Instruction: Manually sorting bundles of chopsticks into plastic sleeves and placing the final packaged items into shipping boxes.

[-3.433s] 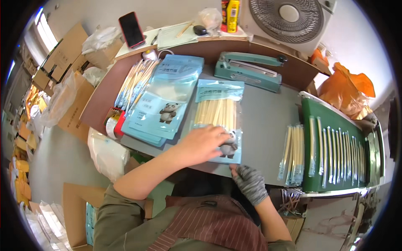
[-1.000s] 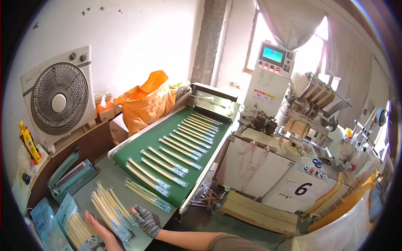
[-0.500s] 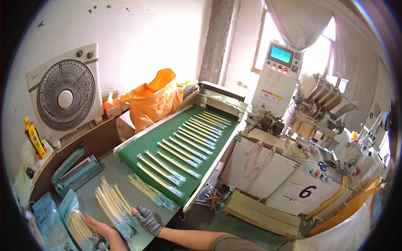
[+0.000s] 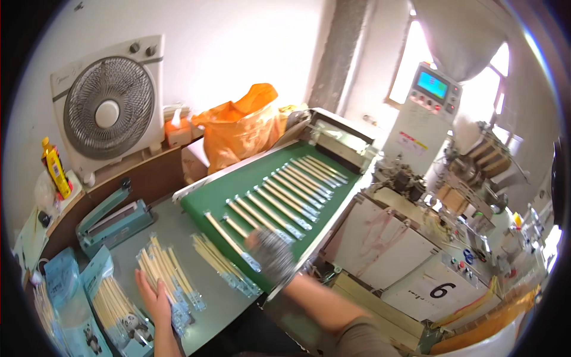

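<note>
My left hand [image 4: 156, 297] lies with fingers stretched out against the left side of a loose bundle of wrapped chopsticks [image 4: 168, 269] on the grey table. My right hand [image 4: 272, 256], in a grey striped fingerless glove, reaches over the near right part of the green conveyor belt [image 4: 202, 199]. Motion smears its fingers, and it covers parts of the wrapped chopsticks [image 4: 232, 241] below. More wrapped chopsticks lie in a slanted row up the belt. Another small pile of wrapped chopsticks [image 4: 223, 265] rests between the bundle and the belt.
Left of my hand lie a blue bag of chopsticks [image 4: 108, 297] with a panda print and other blue bags [image 4: 62, 276]. Behind them stand a teal bag sealer [image 4: 116, 226] and a box fan [image 4: 107, 113]. An orange sack [image 4: 241, 128] sits beyond the belt; a machine [image 4: 422, 125] stands right.
My right hand has left the bundle and swung right and up over the belt. My left hand has moved from the panda bag to the bundle's side. The view has shifted.
</note>
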Motion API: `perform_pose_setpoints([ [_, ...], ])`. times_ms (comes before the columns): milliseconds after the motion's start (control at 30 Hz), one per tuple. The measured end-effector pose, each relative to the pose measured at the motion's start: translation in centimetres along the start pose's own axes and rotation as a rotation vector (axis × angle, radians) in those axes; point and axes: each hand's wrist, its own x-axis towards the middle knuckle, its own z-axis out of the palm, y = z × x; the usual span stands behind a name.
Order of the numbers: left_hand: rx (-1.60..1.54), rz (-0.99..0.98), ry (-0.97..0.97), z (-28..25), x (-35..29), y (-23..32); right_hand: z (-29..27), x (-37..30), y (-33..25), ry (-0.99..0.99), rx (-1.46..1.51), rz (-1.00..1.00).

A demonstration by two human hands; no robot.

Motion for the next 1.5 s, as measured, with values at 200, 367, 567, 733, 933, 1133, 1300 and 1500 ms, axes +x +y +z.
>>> perform_pose_setpoints([
  [200,-0.006,0.03,-0.089,0.7,-0.3,2.1,11.7,-3.1,24.3,-0.14,0.078,0.555],
  [367,0.034,-0.006,-0.137,-0.5,-0.7,3.3,14.9,0.1,27.9,-0.574,-0.108,0.81],
  [567,0.083,0.017,-0.136,-0.8,-0.7,3.5,14.0,2.3,25.7,-0.61,0.182,0.525],
  [733,0.158,0.045,-0.164,0.0,0.1,3.9,4.3,1.6,11.7,-0.56,0.327,0.054],
  [933,0.095,0.057,-0.099,-0.2,-0.4,2.6,-4.6,2.9,-5.2,-0.664,0.44,-0.061],
  [1133,0.147,0.005,-0.149,0.3,-1.2,3.0,1.6,0.1,-10.7,-0.802,0.541,0.283],
  [1300,0.033,0.003,-0.16,0.1,-1.0,4.2,5.4,-0.7,-10.0,-0.726,0.324,0.391],
  [1500,-0.091,-0.004,-0.107,-0.5,-1.0,3.9,6.7,2.1,-10.1,-0.992,0.645,0.796],
])
